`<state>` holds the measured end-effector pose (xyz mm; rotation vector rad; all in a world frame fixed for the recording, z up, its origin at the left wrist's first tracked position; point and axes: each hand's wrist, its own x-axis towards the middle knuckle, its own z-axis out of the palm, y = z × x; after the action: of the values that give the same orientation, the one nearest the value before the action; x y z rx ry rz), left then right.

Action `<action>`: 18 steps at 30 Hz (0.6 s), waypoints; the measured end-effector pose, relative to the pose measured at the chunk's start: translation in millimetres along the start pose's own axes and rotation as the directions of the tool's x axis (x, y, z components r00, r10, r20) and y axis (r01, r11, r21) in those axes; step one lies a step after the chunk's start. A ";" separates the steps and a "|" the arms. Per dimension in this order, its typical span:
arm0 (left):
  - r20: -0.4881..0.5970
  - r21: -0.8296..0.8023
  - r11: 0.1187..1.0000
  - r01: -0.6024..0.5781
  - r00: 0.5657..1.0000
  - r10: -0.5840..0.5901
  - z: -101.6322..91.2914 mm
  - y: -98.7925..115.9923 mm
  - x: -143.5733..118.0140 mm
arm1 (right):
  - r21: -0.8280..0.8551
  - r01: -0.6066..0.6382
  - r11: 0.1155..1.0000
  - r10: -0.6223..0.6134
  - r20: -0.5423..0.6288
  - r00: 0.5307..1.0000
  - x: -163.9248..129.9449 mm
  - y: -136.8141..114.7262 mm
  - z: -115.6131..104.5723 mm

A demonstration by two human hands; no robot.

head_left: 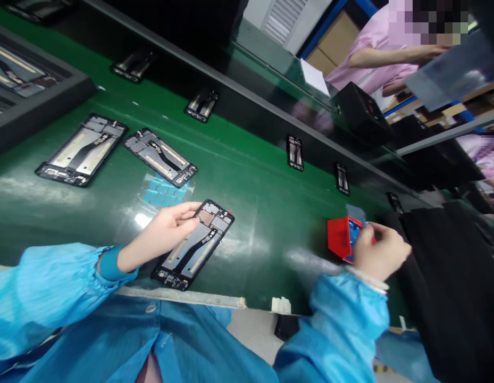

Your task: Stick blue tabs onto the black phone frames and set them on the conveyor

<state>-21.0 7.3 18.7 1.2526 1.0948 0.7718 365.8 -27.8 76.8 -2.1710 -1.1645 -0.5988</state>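
Observation:
My left hand [170, 229] grips the upper left edge of an opened smartphone [199, 250], its inside facing up, near the table's front edge. The phone shows a black flex cable down its middle and grey plates. My right hand [380, 252] is at the mouth of a small red box [337, 238] holding blue pieces. Its fingers are closed; whatever is between them is hidden. Beyond my left hand lie two more opened smartphones, one slanted [161, 157] and one larger in view [83, 150]. A sheet of blue stickers [167, 190] is partly under the slanted one.
Several phones, such as one [295, 152] at the centre, lie along the green strip at the back. A dark tray [81, 88] with phones stands at the left. Black cloth [442, 276] covers the right side. Across the bench a person in pink [374, 53] handles a clear sheet.

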 end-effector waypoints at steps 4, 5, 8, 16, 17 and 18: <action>0.019 0.012 1.000 0.014 1.000 -0.015 0.5 4.6 -2.9 | 0.395 0.632 0.667 -0.729 0.169 0.663 -95.9 -113.0 -4.7; 0.027 0.024 1.000 0.007 1.000 -0.007 0.2 5.0 -4.2 | 0.423 0.706 0.568 -0.814 0.168 0.556 -112.8 -136.4 -4.7; 0.029 0.080 0.996 -0.047 0.999 0.045 -1.5 4.2 -8.0 | 0.377 0.811 0.447 -0.894 0.170 0.414 -135.3 -174.4 -1.9; 0.096 0.171 0.969 -0.177 0.982 0.162 -4.9 0.7 -12.9 | 0.398 0.883 0.249 -0.961 0.215 0.174 -106.1 -170.2 -7.4; 0.109 0.161 0.971 -0.176 0.981 0.160 -4.7 0.6 -13.1 | 0.420 0.879 0.224 -0.966 0.214 0.144 -103.7 -169.7 -8.0; 0.119 0.148 0.974 -0.171 0.981 0.154 -4.1 0.4 -13.4 | 0.436 0.873 0.216 -0.969 0.207 0.137 -102.5 -169.1 -8.2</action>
<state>-29.2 -3.6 22.1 1.5157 0.9896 0.7415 168.3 -19.1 67.2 -1.0793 -2.7743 -0.3654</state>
